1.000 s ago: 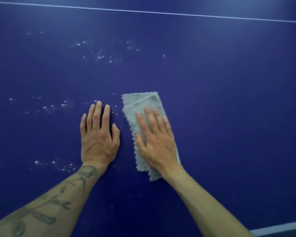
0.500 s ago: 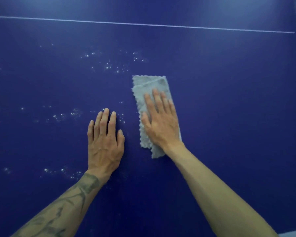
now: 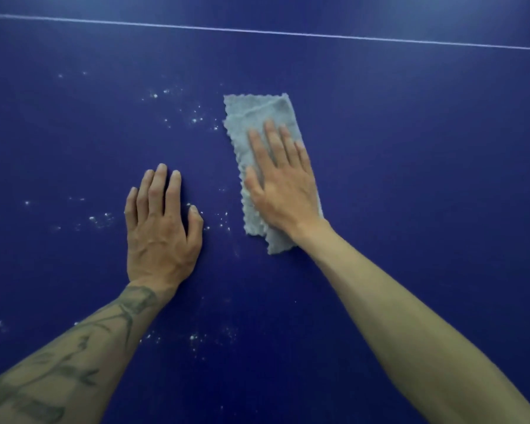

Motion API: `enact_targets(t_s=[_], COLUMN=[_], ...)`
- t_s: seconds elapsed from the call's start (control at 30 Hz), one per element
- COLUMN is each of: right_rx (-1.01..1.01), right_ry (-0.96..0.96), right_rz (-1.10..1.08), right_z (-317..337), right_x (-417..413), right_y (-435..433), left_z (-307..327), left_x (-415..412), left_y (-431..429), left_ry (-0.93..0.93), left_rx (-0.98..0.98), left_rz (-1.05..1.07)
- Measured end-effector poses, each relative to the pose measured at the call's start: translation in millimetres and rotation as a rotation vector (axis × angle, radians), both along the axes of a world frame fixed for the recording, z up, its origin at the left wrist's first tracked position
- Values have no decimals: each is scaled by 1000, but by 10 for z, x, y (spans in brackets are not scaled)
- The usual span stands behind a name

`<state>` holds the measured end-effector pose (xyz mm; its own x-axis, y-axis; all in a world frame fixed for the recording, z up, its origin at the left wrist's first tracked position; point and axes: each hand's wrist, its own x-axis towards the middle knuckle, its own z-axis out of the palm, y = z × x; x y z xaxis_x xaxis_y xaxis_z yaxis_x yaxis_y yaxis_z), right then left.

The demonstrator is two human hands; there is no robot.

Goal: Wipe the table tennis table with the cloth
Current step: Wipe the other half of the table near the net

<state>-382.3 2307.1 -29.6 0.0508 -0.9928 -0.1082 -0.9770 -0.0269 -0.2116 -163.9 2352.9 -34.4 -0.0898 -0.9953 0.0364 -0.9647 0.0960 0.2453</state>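
Grey cloth [image 3: 259, 113] lay folded on the blue table [image 3: 426, 166], 12 o'clock from centre | right hand [image 3: 283, 191] pressed it, fingers straight | left hand [image 3: 161, 231] flat on the table, holding nothing | risk imo: straight strokes could skip white specks [image 3: 196, 119] at cloth's 9 o'clock

Matt tabletop, soft cloth

The dark blue smooth tabletop [image 3: 410, 148] looks matt, dusted with white specks; the pale grey fleecy cloth [image 3: 257, 117] has scalloped edges.
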Motion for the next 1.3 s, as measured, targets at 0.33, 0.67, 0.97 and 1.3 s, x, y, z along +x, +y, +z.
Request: enact_targets(t_s=[0.33, 0.67, 0.97, 1.3], right_rx=[20, 43, -1, 28], right_ry=[46, 43, 17, 20], right_rz=[-398, -73, -34, -291], right_z=[59, 54, 51, 106], right_x=[-221, -174, 590, 336], right_y=[-1091, -809, -1017, -1081], left_z=[-22, 25, 20, 34], left_x=[9, -1, -5, 27], left_y=[-10, -17, -14, -1], left_ry=[-15, -12, -27, 9], left_rx=[13, 17, 3, -12], left_rz=[1, 8, 6, -8])
